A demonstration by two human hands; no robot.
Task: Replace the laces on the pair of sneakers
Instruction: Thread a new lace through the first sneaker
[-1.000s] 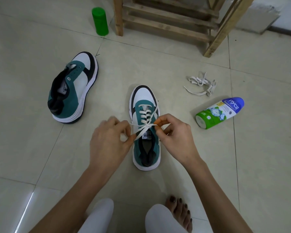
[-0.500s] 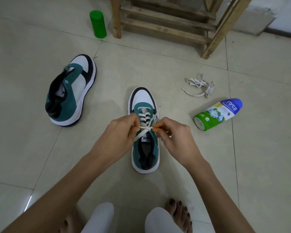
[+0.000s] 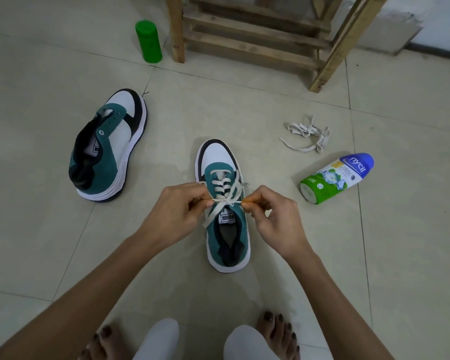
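Note:
A teal, white and black sneaker (image 3: 218, 157) stands on the floor tiles in front of me, toe pointing away, threaded with a cream lace (image 3: 222, 184). My left hand (image 3: 177, 214) pinches one lace strand just left of the tongue. My right hand (image 3: 273, 219) pinches the other strand on the right. The strands cross in a knot between my fingertips. The second sneaker (image 3: 109, 149), with no lace in it, lies to the left. A loose cream lace (image 3: 308, 135) sits in a heap at the right.
A green and white bottle with a blue cap (image 3: 337, 181) lies on its side at the right. A green cylinder (image 3: 148, 41) stands at the back beside a wooden frame (image 3: 255, 40). My bare feet and white-clad knees are at the bottom.
Both hands came together over the tongue, then drew slightly apart, pulling the crossed lace strands taut into a knot. The camera view shifted a little downward.

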